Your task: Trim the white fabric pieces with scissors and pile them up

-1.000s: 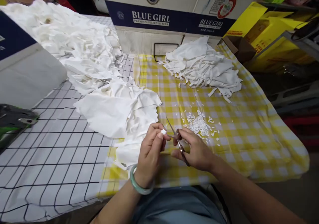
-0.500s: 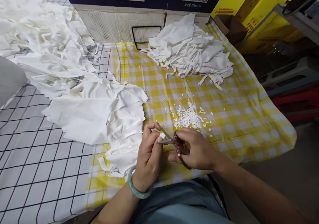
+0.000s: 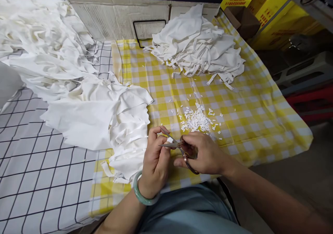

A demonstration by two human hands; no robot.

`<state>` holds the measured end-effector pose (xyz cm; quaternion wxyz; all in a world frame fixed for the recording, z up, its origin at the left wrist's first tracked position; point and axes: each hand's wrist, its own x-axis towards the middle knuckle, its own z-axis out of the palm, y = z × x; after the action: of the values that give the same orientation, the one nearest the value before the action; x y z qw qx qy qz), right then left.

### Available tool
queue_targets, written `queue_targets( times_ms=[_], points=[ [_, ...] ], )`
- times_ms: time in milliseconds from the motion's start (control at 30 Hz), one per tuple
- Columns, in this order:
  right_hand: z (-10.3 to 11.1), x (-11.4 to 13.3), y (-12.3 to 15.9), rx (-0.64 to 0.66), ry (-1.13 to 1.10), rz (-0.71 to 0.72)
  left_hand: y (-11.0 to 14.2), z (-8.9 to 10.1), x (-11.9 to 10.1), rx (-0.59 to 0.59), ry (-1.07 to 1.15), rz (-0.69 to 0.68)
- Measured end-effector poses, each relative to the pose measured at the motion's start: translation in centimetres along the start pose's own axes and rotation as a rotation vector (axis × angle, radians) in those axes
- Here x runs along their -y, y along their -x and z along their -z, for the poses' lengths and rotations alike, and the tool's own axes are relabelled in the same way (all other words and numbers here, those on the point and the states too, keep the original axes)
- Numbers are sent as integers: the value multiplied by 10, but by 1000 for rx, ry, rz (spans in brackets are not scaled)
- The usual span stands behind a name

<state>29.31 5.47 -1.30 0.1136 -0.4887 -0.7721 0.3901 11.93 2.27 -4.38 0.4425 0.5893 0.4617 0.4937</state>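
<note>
My left hand (image 3: 157, 161), with a green bangle at its wrist, is closed in a pinch on a white fabric strip (image 3: 170, 140); only a short end of it shows. My right hand (image 3: 206, 154) grips a pair of scissors (image 3: 186, 156) by the handles. Their blades are spread and reach the left fingertips, with the strip end between them. White cloth pieces (image 3: 130, 126) lie in a loose heap beside my left hand. Small white snippets (image 3: 197, 120) are scattered on the yellow checked tablecloth (image 3: 249, 130) beyond my right hand.
A large pile of white cloth (image 3: 39, 29) extends along the far left. Another pile with narrow straps (image 3: 200, 43) lies at the back right. Behind stand a beer carton (image 3: 114, 17) and a black wire frame (image 3: 134, 33). A brown box (image 3: 241, 19) sits by the right edge.
The view has tilted down and shifted. The scissors have come leftward from beside the left hand, and their spread blades are now around the strip end. Both hands keep their holds.
</note>
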Motion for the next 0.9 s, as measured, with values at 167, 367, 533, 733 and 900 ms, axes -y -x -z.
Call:
queue_targets(
  times_ms=[167, 367, 533, 733, 900],
  points=[
    [0, -1, 1, -14, 6, -10, 1, -2, 3, 2, 27, 9],
    [-2, -7, 3, -34, -30, -24, -1, -4, 3, 3, -11, -1],
    [-1, -15, 9, -40, -49, -62, -6, -12, 3, 27, -24, -8],
    [4, -25, 23, -134, -17, -113, -15, -25, 0, 121, -12, -20],
    [-1, -42, 34, -134, -162, -247, -22, -35, 4, 169, 15, 21]
  ],
)
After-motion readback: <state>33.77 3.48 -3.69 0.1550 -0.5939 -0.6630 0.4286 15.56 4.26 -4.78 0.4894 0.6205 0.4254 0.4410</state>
